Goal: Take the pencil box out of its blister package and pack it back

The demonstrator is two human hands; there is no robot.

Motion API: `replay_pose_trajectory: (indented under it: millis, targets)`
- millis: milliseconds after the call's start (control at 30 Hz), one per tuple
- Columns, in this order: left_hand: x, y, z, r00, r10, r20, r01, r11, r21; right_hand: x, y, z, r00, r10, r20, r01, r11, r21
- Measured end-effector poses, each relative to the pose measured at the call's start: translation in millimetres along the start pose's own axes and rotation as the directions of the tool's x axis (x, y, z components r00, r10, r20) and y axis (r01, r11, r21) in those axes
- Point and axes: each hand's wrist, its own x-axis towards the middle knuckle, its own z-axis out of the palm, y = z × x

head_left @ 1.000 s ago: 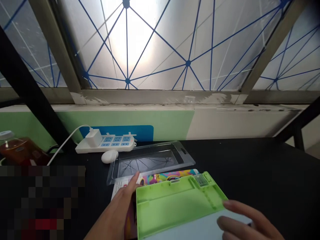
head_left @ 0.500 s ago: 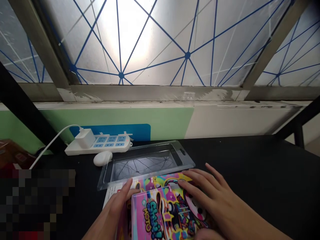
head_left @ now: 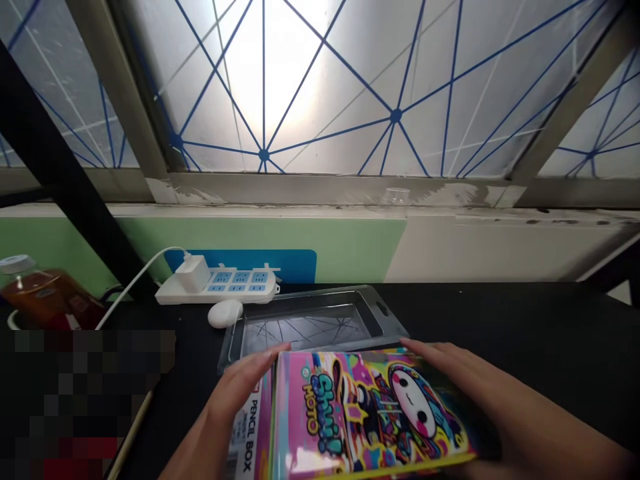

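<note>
Between my hands is a brightly printed pencil box (head_left: 370, 413), pink and multicoloured, with a cartoon face and lettering on its top. My left hand (head_left: 233, 400) lies along its left side, fingertips near the far left corner. On the far right corner and right side rests my right hand (head_left: 475, 400), its thumb hidden under the near edge. A printed card (head_left: 250, 427) reading "PENCIL BOX" shows between my left hand and the box. Just beyond the box lies a clear plastic blister tray (head_left: 395, 327).
A white power strip (head_left: 170, 291) with a plugged-in charger (head_left: 193, 273) stands by the wall. A white mouse (head_left: 225, 313) touches the tray's left corner. At the far left is a bottle of amber liquid (head_left: 50, 293). The black table (head_left: 540, 327) extends right.
The pencil box has come up nearer the camera and covers the similar print that showed behind it. My right hand has shifted from its top to its right side. The view has turned slightly left.
</note>
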Motion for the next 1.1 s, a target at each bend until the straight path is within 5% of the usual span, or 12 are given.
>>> replay_pose_trajectory:
  millis: [133,300,467,800,1100]
  targets:
    - [11,1,-4.6,0.998,0.034,-0.049,-0.030,0.996,0.087,27,-4,-9,0.997,0.000,-0.077,0.013,0.985,0.172]
    - [22,-4,0.1,0.987,-0.112,-0.113,0.127,0.982,0.142,87,-9,-24,0.998,-0.058,-0.024,0.063,0.956,0.288]
    - [23,-29,5.3,0.979,-0.203,0.035,0.202,0.979,0.032,123,1,-9,0.994,-0.053,0.091,0.016,0.930,0.366]
    - [29,-31,-4.2,0.958,-0.286,0.024,0.286,0.958,-0.005,116,-4,29,0.999,0.025,0.030,-0.031,0.971,0.239]
    - [21,-28,2.2,0.990,-0.135,0.051,0.116,0.953,0.280,107,-10,31,0.994,-0.053,0.096,0.056,0.998,-0.030]
